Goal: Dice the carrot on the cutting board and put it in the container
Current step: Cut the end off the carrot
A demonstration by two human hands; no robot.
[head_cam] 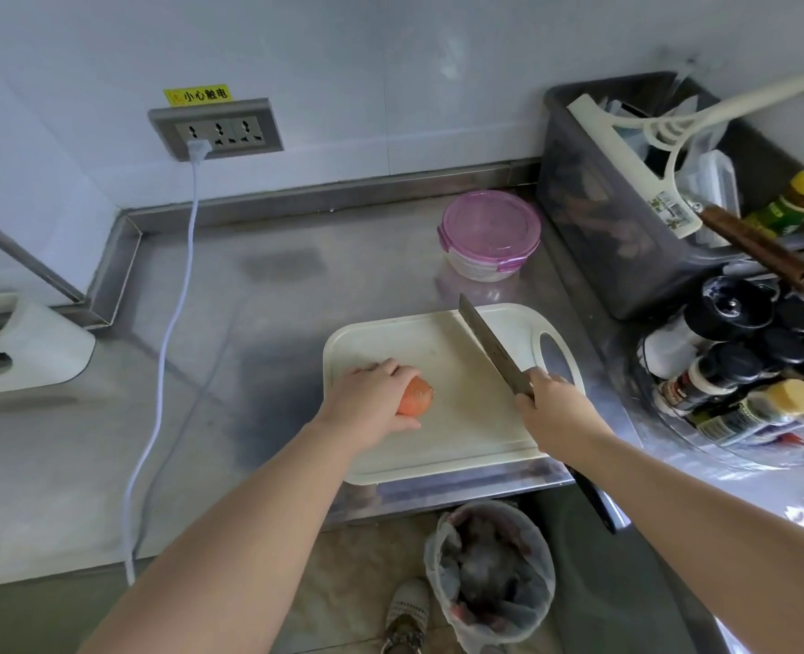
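Note:
An orange carrot (418,395) lies on the left part of the white cutting board (437,342), which sits at the steel counter's front edge. My left hand (372,402) grips the carrot from above and hides most of it; only its cut end shows. My right hand (552,408) holds a cleaver (487,339) by its handle, with the blade raised over the board's right side and pointing away from me. A round container (490,234) with a purple clip lid stands closed behind the board.
A dark bin (612,228) of utensils and a rack of spice jars (739,370) crowd the right side. A white cable (164,332) runs from the wall socket (216,130) across the counter. A lined waste bin (489,573) stands on the floor below the board.

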